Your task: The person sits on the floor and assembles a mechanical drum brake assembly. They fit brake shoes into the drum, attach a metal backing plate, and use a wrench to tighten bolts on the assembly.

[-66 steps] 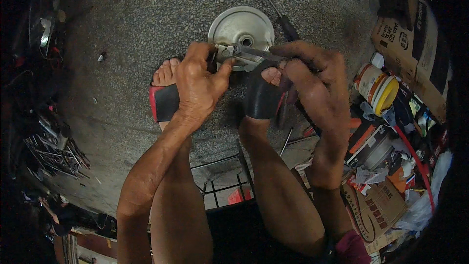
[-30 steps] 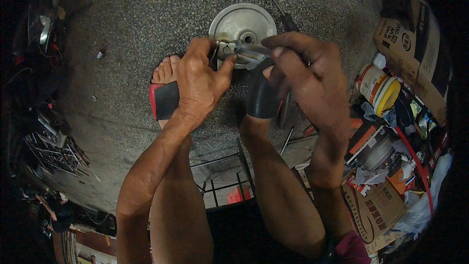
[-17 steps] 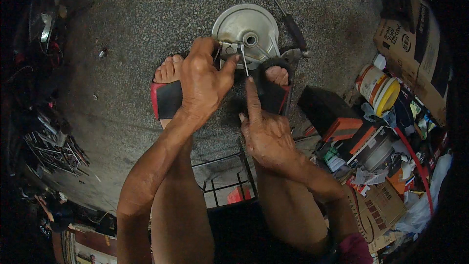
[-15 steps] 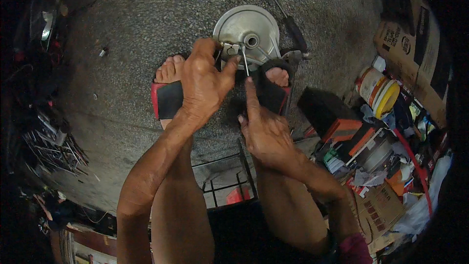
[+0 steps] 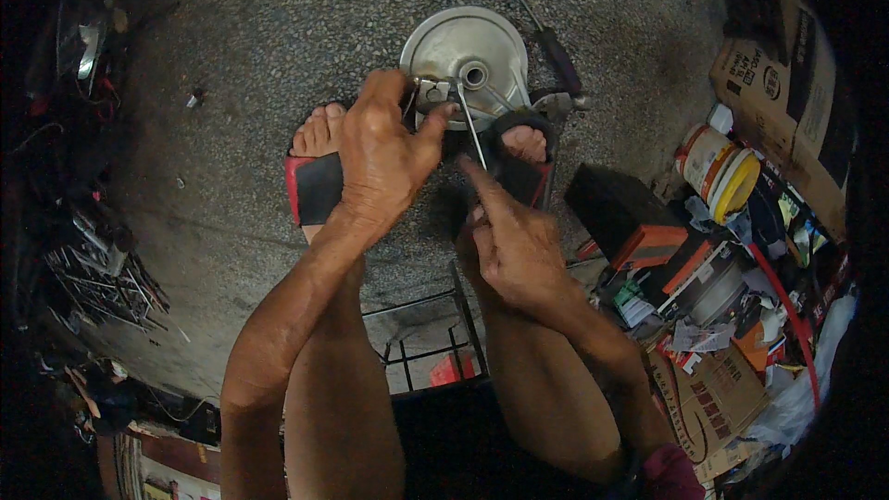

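A round silver brake plate (image 5: 444, 37) with a raised centre hole lies on the floor between my feet. My left hand (image 5: 384, 143) is closed at its lower left edge, thumb and fingers on either side of a small metal bracket (image 5: 432, 91). From beside the centre hole a slim metal rod-like tool (image 5: 471, 120) slants down toward me. The index finger of my right hand (image 5: 519, 236) is stretched out against or just beside the tool's near end; its other fingers are loosely bent. What the fingers hide under the bracket cannot be seen.
My sandalled feet (image 5: 319, 181) flank the work. A dark-handled rod (image 5: 559, 60) lies beyond the plate. To the right are a yellow-lidded tub (image 5: 718, 171), cardboard boxes (image 5: 773, 102) and a black-and-orange box (image 5: 620, 218). Metal rods (image 5: 102, 278) are piled at left.
The tool's near end has swung toward me and slightly right. My right hand has shifted nearer to me, its index finger still by the tool. My left hand keeps its grip.
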The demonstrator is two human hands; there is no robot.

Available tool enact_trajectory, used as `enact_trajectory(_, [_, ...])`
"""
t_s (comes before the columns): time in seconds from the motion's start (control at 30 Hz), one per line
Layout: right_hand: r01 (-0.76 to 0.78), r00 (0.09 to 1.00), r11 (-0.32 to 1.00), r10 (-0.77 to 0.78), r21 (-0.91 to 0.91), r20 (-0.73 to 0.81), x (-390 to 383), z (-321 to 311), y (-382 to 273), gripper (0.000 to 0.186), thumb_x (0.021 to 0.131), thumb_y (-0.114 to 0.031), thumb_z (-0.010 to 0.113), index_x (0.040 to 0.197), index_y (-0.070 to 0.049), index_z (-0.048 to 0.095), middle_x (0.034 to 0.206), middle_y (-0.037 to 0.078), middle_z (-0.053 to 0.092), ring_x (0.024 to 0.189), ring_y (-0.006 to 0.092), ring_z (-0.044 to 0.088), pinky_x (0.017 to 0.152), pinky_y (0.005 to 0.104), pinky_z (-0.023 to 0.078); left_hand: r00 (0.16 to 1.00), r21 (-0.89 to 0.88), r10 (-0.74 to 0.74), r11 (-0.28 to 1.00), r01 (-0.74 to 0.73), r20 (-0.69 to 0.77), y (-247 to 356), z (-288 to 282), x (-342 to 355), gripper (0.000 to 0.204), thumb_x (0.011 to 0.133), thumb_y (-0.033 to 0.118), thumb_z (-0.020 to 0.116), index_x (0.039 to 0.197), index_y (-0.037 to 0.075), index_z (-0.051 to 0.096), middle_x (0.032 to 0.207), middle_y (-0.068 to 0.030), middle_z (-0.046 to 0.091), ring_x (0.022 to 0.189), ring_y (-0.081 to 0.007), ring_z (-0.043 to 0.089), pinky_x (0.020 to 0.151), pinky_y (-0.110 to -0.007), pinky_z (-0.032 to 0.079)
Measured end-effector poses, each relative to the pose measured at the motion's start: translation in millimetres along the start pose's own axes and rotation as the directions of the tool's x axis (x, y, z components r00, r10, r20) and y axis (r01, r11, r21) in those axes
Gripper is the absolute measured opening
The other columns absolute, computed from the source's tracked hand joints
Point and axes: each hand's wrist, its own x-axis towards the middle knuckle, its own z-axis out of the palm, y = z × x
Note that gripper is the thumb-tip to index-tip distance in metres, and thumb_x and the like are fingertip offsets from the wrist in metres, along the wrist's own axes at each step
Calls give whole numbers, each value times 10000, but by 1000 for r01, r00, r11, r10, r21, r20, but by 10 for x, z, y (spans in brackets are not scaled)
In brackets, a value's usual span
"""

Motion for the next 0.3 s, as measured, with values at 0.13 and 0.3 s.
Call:
enact_trajectory(0.13, [40, 994, 998, -35, 48, -108, 51, -135, -57, 512, 818, -33, 564, 1320, -34, 462, 941, 193, 646, 823, 355, 651, 719, 420, 523, 1000, -2, 17, 1000, -17, -18, 2, -13, -1, 283, 697, 114, 767, 845, -25, 570, 813, -184, 581, 707, -355, 601, 615, -414, 457])
enact_trajectory(0.3, [48, 968, 997, -30, 66, -250, 268, -345, -96, 424, 849, -93, 591, 1260, -26, 516, 1045, 211, 642, 890, 339, 657, 754, 413, 527, 1000, -35, 11, 999, -12, -20, -46, 31, -12, 277, 710, 128, 760, 853, -19, 574, 823, -186, 585, 723, -352, 609, 633, -416, 468])
